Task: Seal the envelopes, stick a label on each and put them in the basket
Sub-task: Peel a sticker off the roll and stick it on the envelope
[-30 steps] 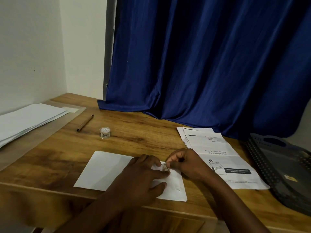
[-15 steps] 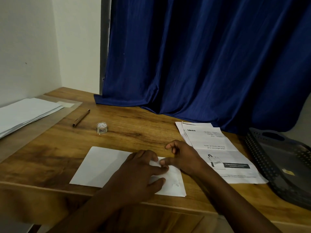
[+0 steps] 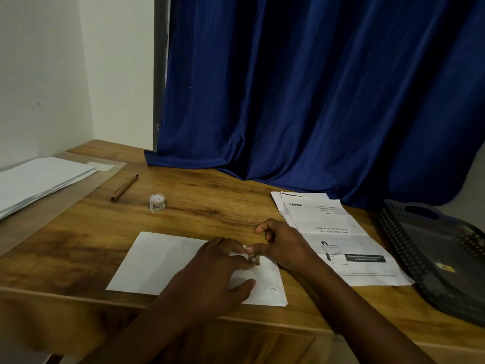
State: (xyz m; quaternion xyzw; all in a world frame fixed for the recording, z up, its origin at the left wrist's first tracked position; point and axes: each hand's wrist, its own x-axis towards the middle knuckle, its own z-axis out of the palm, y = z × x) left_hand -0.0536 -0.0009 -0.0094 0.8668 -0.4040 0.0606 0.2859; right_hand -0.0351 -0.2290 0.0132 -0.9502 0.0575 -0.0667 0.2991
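A white envelope [image 3: 160, 261] lies flat on the wooden table near its front edge. My left hand [image 3: 212, 279] rests spread on the envelope's right half, fingers straight, holding it down. A small label [image 3: 254, 258] sits on the envelope near its top right corner. My right hand [image 3: 280, 245] touches the envelope beside the label with its thumb tip, the other fingers loosely raised. The dark perforated basket [image 3: 409, 258] lies at the table's right end.
A stack of white envelopes [image 3: 39, 179] lies at far left. A brown pen [image 3: 124, 187] and a small clear pot of labels [image 3: 157, 202] lie behind the envelope. Printed sheets [image 3: 336, 232] lie right of my hands. A blue curtain [image 3: 315, 101] hangs behind.
My right hand has let go of its pinch and opened, its thumb now pressing by the label, which has come into view. My left hand stays pressed on the envelope.
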